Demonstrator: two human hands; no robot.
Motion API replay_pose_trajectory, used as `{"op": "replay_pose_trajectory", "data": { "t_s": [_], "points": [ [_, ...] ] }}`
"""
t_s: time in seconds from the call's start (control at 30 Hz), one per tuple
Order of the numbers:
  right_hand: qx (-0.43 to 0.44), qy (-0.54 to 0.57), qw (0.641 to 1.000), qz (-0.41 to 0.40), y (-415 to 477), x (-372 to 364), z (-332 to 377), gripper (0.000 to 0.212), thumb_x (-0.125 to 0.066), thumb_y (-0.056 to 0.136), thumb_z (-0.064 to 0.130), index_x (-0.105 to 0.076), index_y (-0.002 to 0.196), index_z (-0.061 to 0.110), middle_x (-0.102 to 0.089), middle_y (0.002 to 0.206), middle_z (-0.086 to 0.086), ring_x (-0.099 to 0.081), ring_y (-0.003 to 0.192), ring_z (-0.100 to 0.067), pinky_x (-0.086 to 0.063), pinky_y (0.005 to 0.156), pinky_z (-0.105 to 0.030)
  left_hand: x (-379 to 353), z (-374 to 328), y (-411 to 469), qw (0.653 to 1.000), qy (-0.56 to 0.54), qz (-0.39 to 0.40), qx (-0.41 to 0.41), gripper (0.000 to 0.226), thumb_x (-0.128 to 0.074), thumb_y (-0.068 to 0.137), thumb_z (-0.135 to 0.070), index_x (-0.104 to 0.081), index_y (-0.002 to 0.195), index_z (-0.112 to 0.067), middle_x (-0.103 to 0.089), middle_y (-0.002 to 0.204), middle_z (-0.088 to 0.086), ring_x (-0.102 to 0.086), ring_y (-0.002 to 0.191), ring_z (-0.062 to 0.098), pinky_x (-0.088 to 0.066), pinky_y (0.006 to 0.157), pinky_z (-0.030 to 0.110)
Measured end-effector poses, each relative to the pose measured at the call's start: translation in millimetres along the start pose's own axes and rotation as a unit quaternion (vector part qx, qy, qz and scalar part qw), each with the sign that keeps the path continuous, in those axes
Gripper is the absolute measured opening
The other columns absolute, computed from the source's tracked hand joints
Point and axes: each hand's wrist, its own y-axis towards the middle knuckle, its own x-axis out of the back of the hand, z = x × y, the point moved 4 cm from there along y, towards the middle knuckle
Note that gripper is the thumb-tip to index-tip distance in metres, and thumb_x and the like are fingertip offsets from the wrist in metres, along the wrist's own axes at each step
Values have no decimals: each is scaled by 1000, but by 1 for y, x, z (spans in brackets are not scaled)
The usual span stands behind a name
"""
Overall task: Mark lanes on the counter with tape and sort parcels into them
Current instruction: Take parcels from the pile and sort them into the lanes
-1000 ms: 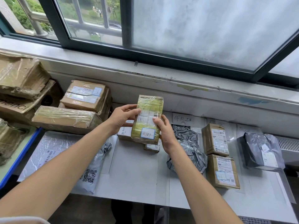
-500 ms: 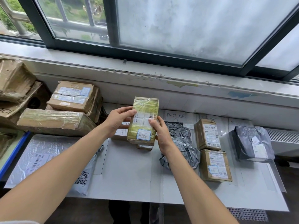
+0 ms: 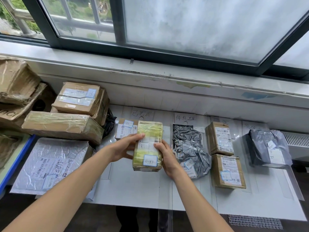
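I hold a long box wrapped in yellowish tape (image 3: 148, 131) with both hands over the white counter (image 3: 133, 190). My left hand (image 3: 124, 147) grips its left side and my right hand (image 3: 164, 155) grips its right side. The box bears a white shipping label and a blue-edged sticker near its front end. It lies low in the leftmost taped lane, beside a small labelled carton (image 3: 125, 128). The second lane holds a silver-grey poly bag (image 3: 190, 148), the third lane two brown cartons (image 3: 219, 139) (image 3: 228, 171), the fourth a dark grey bag (image 3: 267, 148).
Left of the lanes a pile of cardboard boxes (image 3: 80, 99) and a long taped box (image 3: 63, 124) stand against the wall. A flat clear-plastic mailer (image 3: 48, 164) lies at the front left. Handwritten paper labels (image 3: 185, 118) head the lanes. A window sill runs behind.
Both hands have lowered the yellow-taped box from its raised, tilted pose down toward the leftmost lane, nearly flat now. The camera has tilted down and come closer.
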Motion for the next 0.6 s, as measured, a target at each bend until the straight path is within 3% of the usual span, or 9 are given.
{"op": "replay_pose_trajectory", "data": {
  "t_s": [0.13, 0.3, 0.5, 0.6],
  "points": [
    [-12, -4, 1000, 7, 2, -11, -5, 77, -69, 76, 37, -40, 145, 19, -68, 123, -6, -67, 110, -23, -49, 102, -51, 14, 6, -4, 1000, -5, -6, -2, 66, -79, 65, -63, -64, 120, -30, -72, 114, 3, -70, 103, 19, -58, 76, 40],
    [-19, -9, 1000, 14, 2, -22, -7, 63, -64, 90, 28, -38, 146, 19, -66, 126, -6, -66, 112, -24, -50, 101, -46, 26, 9, -8, 1000, -5, -10, 0, 63, -77, 67, -61, -64, 121, -31, -72, 114, 2, -70, 102, 18, -59, 77, 40],
    [12, 9, 1000, -25, -9, -3, 14, 78, -69, 76, 38, -39, 146, 19, -66, 126, -4, -68, 108, -19, -54, 81, -31, 1, -16, 4, 1000, 7, 26, -7, 65, -76, 70, -58, -63, 124, -25, -71, 117, 6, -69, 107, 25, -57, 84, 44],
    [26, 54, 997, -48, -16, 24, 26, 81, -73, 73, 37, -39, 145, 23, -65, 128, -6, -68, 109, -22, -56, 89, -39, -27, -34, 17, 999, 15, 26, -15, 67, -81, 64, -59, -66, 119, -24, -71, 116, 7, -69, 105, 27, -56, 88, 45]
  ]
}}
